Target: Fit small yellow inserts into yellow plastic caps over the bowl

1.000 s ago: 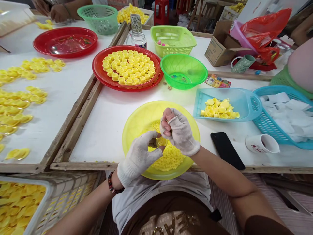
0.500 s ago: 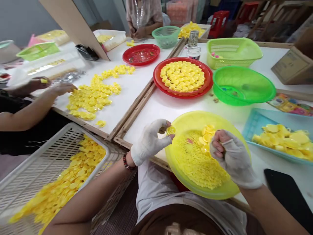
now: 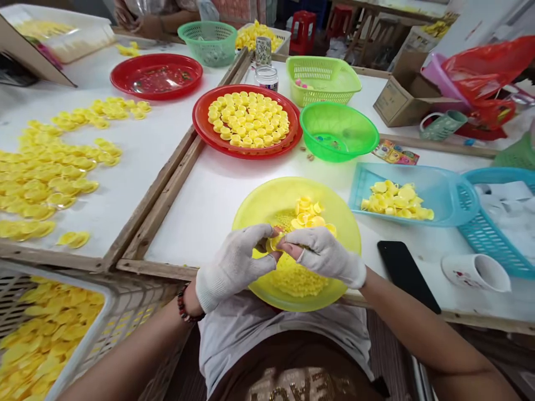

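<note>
My left hand, in a white fingerless glove, pinches a small round yellow plastic cup piece over the near side of the yellow basin. My right hand, gloved the same way, has its fingertips pressed together at that piece; anything between them is hidden. Below both hands, the yellow basin holds a mass of tiny yellow beads. Several larger yellow plastic pieces lie heaped toward its back.
A red tray of yellow cups stands behind the basin, beside a green bowl. To the right are a blue tray, a black phone and a white mug. A crate of yellow pieces stands lower left.
My right hand has moved left from the basin's right side to meet the piece in my left hand. The view has swung right, so the co-worker on the left is out of sight.
</note>
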Action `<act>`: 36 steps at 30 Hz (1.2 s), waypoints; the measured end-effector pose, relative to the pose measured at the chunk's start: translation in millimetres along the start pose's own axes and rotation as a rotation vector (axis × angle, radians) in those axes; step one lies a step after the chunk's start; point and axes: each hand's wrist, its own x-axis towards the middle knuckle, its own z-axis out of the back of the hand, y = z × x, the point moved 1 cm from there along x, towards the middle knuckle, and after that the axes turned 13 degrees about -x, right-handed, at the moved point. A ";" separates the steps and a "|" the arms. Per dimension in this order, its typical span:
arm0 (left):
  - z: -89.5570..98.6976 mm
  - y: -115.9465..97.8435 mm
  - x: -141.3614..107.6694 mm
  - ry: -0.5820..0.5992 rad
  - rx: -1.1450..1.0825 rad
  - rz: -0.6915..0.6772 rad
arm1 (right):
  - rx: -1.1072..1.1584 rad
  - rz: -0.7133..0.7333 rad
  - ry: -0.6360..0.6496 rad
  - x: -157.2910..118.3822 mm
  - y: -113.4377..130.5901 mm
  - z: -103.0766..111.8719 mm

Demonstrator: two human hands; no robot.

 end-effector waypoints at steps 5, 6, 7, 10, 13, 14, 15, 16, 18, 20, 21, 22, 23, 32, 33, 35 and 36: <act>7.8 3.9 0.9 -0.035 0.037 0.012 | -0.111 0.057 0.008 -10.8 -6.3 13.3; 7.9 4.2 0.9 -0.034 0.038 0.014 | -0.108 0.054 -0.011 -10.9 -6.3 12.7; 7.3 4.3 1.0 -0.029 0.040 0.013 | -0.099 0.059 -0.029 -10.2 -5.8 10.9; 4.0 2.6 1.6 -0.001 0.045 -0.011 | -0.104 0.139 -0.021 -5.3 -2.9 2.2; 3.5 1.3 1.8 -0.011 0.041 -0.043 | -0.176 0.226 0.027 -3.0 -2.8 -1.1; 4.1 1.8 1.3 -0.017 0.041 -0.046 | -0.208 0.223 0.029 -3.6 -3.7 0.4; 4.9 2.9 0.5 -0.022 0.041 -0.043 | -0.238 0.205 0.022 -4.7 -4.8 2.9; 5.8 4.4 -0.6 -0.024 0.039 -0.037 | -0.264 0.177 0.007 -6.2 -5.9 5.8; 7.7 8.2 -3.3 -0.033 0.022 -0.014 | -0.308 0.123 -0.027 -9.3 -7.3 11.0; 11.4 11.5 -5.5 -0.068 -0.006 0.009 | -0.324 0.103 -0.050 -11.7 -7.2 12.4; 15.1 12.8 -5.9 -0.094 -0.023 0.018 | -0.325 0.104 -0.050 -12.7 -6.9 11.3; 20.7 14.3 -5.5 -0.127 -0.040 0.026 | -0.325 0.109 -0.046 -13.8 -6.6 9.4; 28.7 16.3 -4.4 -0.168 -0.050 0.039 | -0.325 0.115 -0.041 -14.9 -6.6 7.1; 177.7 62.7 -20.5 -0.623 0.385 0.432 | -0.377 0.111 -0.044 -20.6 -19.9 -0.6; 189.1 66.5 -28.1 -0.623 0.391 0.440 | -0.373 0.100 -0.030 -20.5 -19.8 -0.9; 205.6 72.7 -44.0 -0.598 0.386 0.442 | -0.333 0.078 -0.031 -20.5 -18.7 -1.3; 211.4 75.5 -51.9 -0.571 0.372 0.441 | -0.296 0.064 -0.045 -20.5 -17.8 -1.2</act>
